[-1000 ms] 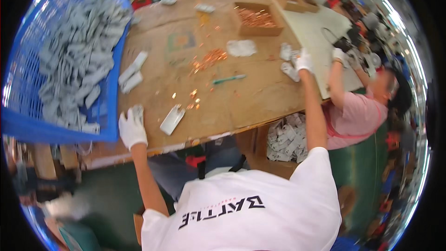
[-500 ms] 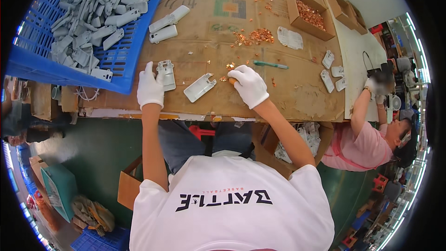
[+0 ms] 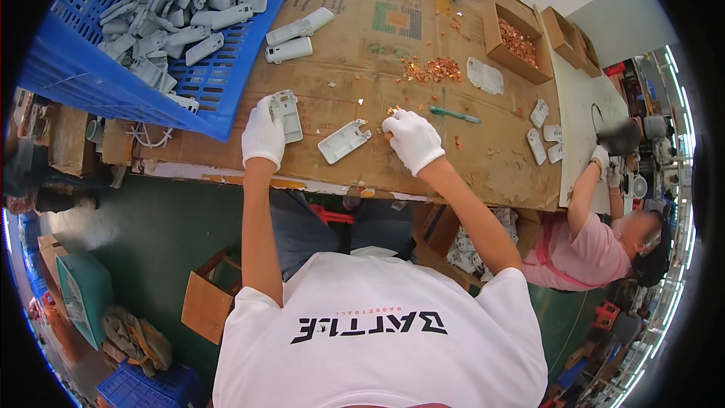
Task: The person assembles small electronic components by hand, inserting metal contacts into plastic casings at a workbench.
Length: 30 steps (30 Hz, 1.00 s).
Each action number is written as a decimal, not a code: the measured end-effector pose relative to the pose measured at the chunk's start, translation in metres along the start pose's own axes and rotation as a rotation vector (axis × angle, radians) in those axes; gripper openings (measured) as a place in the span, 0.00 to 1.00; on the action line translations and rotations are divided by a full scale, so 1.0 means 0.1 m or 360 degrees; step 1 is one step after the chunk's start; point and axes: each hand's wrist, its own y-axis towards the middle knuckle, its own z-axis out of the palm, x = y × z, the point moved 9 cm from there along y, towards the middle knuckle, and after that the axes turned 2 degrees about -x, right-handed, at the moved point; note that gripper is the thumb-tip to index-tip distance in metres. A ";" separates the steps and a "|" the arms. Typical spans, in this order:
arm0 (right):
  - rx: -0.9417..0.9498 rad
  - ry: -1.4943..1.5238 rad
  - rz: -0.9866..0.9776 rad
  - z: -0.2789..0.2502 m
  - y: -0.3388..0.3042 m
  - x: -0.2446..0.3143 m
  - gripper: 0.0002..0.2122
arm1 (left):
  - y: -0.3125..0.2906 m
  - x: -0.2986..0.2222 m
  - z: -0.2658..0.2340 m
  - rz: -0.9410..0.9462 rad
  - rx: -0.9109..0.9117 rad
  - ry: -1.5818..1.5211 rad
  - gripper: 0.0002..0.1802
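Left hand [image 3: 262, 137]: we are resting it on the left long side of the upper-surface casing [image 3: 291, 119], near the left part of the tabletop [image 3: 498, 166]; the fingers are touching, but we cannot tell if they are clamping.
Right hand [image 3: 414, 140]: we are holding its fingers bent, close together, beside some copper bits [image 3: 393, 110]; whether a piece is being pinched, we cannot tell.
Both hands: they are staying apart from each other, well inside the near edge.
Touched casing: it is lying just right of the left hand, its long axis running almost straight from the far edge toward the near edge.
Second casing [image 3: 343, 141]: it is lying between the hands, its long axis slanting from the near edge toward the far right corner; its notched end is pointing to the right hand.
Copper: the larger copper pile [image 3: 434, 69] is lying beyond the right hand, toward the far edge; the right hand is the nearer one.
Pen [image 3: 455, 114]: it is lying to the right of these bits.
Hidden: our left glove is covering part of the touched casing, and the right fingertips are not showing clearly.
Cut off: the blue crate [image 3: 106, 79] at the left edge is passing out of view.
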 end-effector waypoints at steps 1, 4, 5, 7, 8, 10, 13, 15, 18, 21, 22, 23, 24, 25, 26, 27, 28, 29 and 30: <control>0.0004 0.0000 -0.0004 -0.03 0.00 -0.01 0.03 | -0.02 -0.02 -0.02 -0.0005 -0.0001 -0.0002 0.19; 0.0057 -0.0139 0.0027 -0.08 0.01 -0.02 0.04 | -0.09 -0.05 -0.13 -0.0089 0.0001 -0.0099 0.22; -0.0057 -0.0102 0.0049 -0.16 0.04 0.02 0.04 | -0.12 -0.08 -0.16 -0.0092 0.0026 -0.0285 0.25; -0.0170 -0.0066 0.0077 -0.19 0.07 0.05 0.04 | -0.22 -0.13 -0.17 -0.0094 0.0056 -0.0471 0.28; -0.0170 -0.0009 0.0102 -0.14 0.09 0.04 0.04 | -0.30 -0.20 -0.21 0.0009 0.0020 -0.0578 0.29; -0.0170 0.0055 0.0123 -0.09 0.09 0.01 0.04 | -0.43 -0.28 -0.26 0.0106 -0.0007 -0.0754 0.33; -0.0181 0.0077 0.0178 -0.07 0.11 -0.04 0.05 | -0.59 -0.33 -0.27 0.0082 0.0089 -0.0787 0.33; -0.0210 0.0219 0.0189 -0.10 0.17 -0.03 0.07 | -0.63 -0.31 -0.19 0.0132 0.0079 -0.0802 0.32; -0.0172 0.0273 0.0084 -0.03 0.27 0.15 0.08 | -0.69 -0.36 -0.10 0.0089 0.0093 -0.0836 0.30; -0.0087 0.0379 -0.0008 0.11 0.31 0.19 0.08 | -0.74 -0.57 -0.11 0.0143 0.0132 -0.0842 0.30; -0.0086 0.0383 -0.0012 0.14 0.31 0.17 0.08 | -0.75 -0.60 -0.09 0.0132 0.0165 -0.0893 0.30; 0.0011 0.0318 -0.0016 0.22 0.33 0.14 0.07 | -0.77 -0.64 -0.09 0.0128 0.0162 -0.0889 0.30; 0.0107 0.0254 -0.0020 0.30 0.33 0.12 0.06 | -0.79 -0.71 -0.09 0.0176 0.0188 -0.0876 0.30; 0.0112 0.0264 -0.0025 0.28 0.38 0.15 0.06 | -0.81 -0.76 -0.09 0.0219 0.0211 -0.0860 0.30; 0.0259 0.0114 0.0036 0.34 0.41 0.13 0.05 | -0.83 -0.77 -0.06 0.0191 0.0224 -0.0877 0.29; 0.0406 -0.0038 0.0097 0.39 0.41 0.11 0.05 | -0.85 -0.79 -0.04 0.0182 0.0223 -0.0869 0.29; 0.0460 -0.0036 0.0107 0.33 0.43 0.14 0.04 | -0.86 -0.78 -0.02 0.0145 0.0218 -0.0830 0.28; 0.0336 0.0138 0.0113 0.21 0.43 0.10 0.04 | -0.86 -0.78 -0.01 0.0110 0.0208 -0.0788 0.28; 0.0213 0.0311 0.0122 0.08 0.41 0.10 0.03 | -0.88 -0.81 -0.04 0.0188 0.0108 -0.0737 0.26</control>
